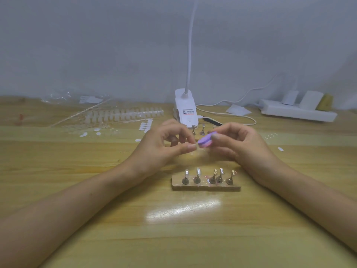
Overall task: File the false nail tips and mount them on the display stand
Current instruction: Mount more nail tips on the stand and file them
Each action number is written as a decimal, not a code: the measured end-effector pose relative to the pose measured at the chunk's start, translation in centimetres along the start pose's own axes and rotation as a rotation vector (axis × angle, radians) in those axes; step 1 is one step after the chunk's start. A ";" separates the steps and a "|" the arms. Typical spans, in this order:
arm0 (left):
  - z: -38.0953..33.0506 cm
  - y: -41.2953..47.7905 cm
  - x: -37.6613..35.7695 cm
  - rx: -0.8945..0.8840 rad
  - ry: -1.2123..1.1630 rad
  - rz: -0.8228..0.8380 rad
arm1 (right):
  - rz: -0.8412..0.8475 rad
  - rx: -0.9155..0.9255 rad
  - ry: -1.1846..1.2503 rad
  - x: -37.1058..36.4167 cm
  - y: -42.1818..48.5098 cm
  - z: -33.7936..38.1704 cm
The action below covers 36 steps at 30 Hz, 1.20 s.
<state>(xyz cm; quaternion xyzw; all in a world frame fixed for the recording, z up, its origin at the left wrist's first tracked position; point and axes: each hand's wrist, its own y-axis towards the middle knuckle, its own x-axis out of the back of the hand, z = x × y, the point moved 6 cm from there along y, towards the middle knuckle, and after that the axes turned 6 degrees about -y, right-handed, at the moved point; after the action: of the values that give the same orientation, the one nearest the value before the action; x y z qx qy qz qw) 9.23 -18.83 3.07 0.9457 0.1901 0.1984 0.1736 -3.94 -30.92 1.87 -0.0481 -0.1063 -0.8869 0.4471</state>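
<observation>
My left hand point(164, 145) pinched clear nail tip point(197, 148); right hand point(238, 145) gripped purple file point(205, 141) against it, over bench point(173, 233). Judged: light, even strokes, tip held firm.

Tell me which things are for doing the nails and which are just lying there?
For the job: purple file, nail tip, stand, strips of spare tips.
Just lying about: lamp, power strip, plastic bag.

Bare hands, left hand point(162, 149), right hand point(239, 146), short plain nails point(191, 146), bare forearms point(77, 200).
</observation>
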 end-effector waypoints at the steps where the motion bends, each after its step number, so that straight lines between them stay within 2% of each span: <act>1: 0.0 0.0 0.1 -0.002 -0.009 -0.014 | 0.026 -0.007 -0.013 -0.1 0.0 0.0; 3: -0.1 0.0 0.1 -0.019 -0.014 -0.024 | 0.154 0.003 -0.093 -1.2 -0.3 0.1; 4: -0.2 0.0 0.0 -0.022 -0.011 -0.014 | 0.151 0.017 -0.093 -1.3 -0.3 0.1; 7: -0.1 0.1 0.0 -0.015 -0.014 -0.007 | -0.002 0.016 0.021 0.0 0.0 0.1; 10: -0.3 0.0 0.1 -0.036 -0.006 -0.021 | 0.145 0.025 -0.089 -1.1 -0.3 0.3; 14: -0.2 0.0 0.1 -0.022 -0.021 -0.022 | -0.003 0.016 0.002 0.0 0.0 0.0; 17: -0.4 0.0 0.0 -0.037 -0.010 -0.021 | 0.127 0.026 -0.071 -0.9 -0.2 0.0; 20: -0.3 0.0 -0.1 -0.017 -0.010 -0.012 | 0.011 0.038 0.025 0.0 0.0 0.1; 23: -0.3 0.0 -0.1 -0.026 0.001 -0.010 | 0.161 0.027 -0.051 -1.2 -0.2 0.2; 24: -0.3 0.0 -0.1 -0.024 0.009 0.000 | 0.160 0.033 -0.061 -1.3 -0.2 0.1; 27: -0.2 -0.1 -0.2 -0.001 0.006 0.012 | 0.017 0.018 0.017 -0.1 0.1 0.1; 30: -0.2 -0.1 0.0 -0.013 0.005 -0.003 | 0.177 0.017 -0.096 -1.3 -0.3 0.1; 34: -0.1 0.0 -0.2 -0.003 0.010 0.005 | 0.000 0.019 0.041 0.0 0.1 0.0; 36: -0.2 0.0 -0.1 -0.015 0.010 -0.003 | 0.098 0.009 -0.031 -0.6 -0.1 0.0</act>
<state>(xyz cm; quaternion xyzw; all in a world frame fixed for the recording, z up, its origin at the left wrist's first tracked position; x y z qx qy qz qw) 9.08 -18.85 3.21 0.9431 0.1909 0.2045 0.1798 -3.63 -30.36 1.77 -0.0651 -0.1150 -0.8625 0.4885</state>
